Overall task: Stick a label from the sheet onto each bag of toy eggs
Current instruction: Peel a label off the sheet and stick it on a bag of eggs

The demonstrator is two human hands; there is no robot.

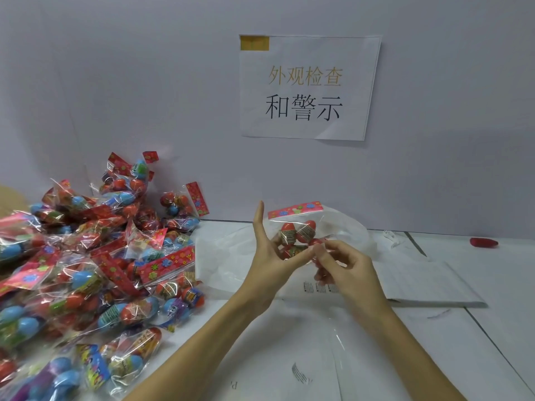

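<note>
I am holding one bag of toy eggs (298, 231) up over the bench (434, 337), my left hand (270, 256) pinching its lower edge, forefinger straight up. My right hand (344, 267) is curling its fingers against the bag's right side. The label sheet (428, 287) is lying just behind, the heap of bags (86, 264) crowding my left.

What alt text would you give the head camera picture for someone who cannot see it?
Two bare hands hold up a clear bag of red toy eggs over a white table; the left hand supports it, the right hand pinches at its front. A heap of similar bags lies left, label sheets lie behind.
</note>
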